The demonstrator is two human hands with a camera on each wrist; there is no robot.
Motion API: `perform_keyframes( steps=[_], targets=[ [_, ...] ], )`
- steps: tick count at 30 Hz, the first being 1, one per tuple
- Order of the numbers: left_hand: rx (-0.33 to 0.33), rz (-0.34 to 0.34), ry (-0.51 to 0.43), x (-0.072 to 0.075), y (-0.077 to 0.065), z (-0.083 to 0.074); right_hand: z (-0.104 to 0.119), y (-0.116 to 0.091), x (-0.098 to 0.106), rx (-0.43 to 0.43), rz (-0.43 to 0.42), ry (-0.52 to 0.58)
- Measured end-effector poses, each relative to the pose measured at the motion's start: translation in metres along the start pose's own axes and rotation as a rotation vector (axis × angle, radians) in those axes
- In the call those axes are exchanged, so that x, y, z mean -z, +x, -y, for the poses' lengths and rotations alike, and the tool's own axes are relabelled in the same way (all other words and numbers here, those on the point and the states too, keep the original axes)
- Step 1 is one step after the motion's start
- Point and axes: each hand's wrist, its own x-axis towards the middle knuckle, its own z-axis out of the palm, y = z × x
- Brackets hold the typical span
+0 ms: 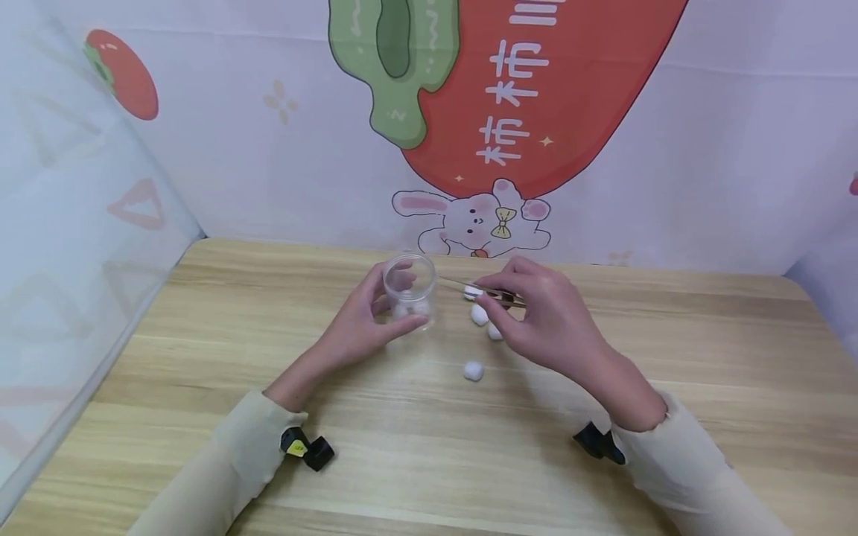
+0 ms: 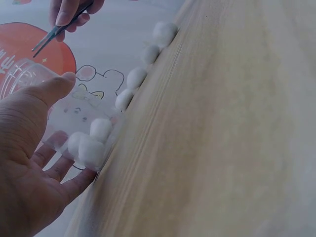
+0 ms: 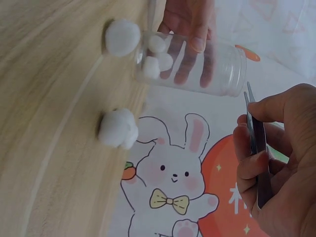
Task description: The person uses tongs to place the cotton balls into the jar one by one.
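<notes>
My left hand (image 1: 358,320) grips a clear, lidless plastic jar (image 1: 410,279), thumb on the near side and fingers behind it. Inside, at the bottom, lie several white cotton balls (image 3: 157,61). My right hand (image 1: 553,316) pinches metal tweezers (image 3: 256,148) between thumb and fingers. The tweezer tips stand a little apart with nothing between them, close to the jar's mouth in the right wrist view. Under and beside the right hand, several more cotton balls (image 1: 479,315) lie on the table, and a single cotton ball (image 1: 473,371) sits nearer to me.
The wooden table (image 1: 429,461) ends at the back against a white cloth (image 1: 234,164) printed with a rabbit and a red persimmon. A side panel (image 1: 74,223) borders the table on the left. Dark camera mounts (image 1: 308,449) sit at both sleeve cuffs.
</notes>
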Motion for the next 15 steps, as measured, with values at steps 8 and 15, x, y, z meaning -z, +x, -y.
perform_keyframes(
  steps=[8,15],
  targets=[
    [0.006,0.002,-0.010,-0.004,0.002,-0.001,-0.014,-0.015,0.007,0.034,-0.042,0.030],
    [0.016,-0.005,0.010,0.001,-0.001,-0.001,-0.016,-0.024,0.004,0.024,-0.019,0.059]
  ],
)
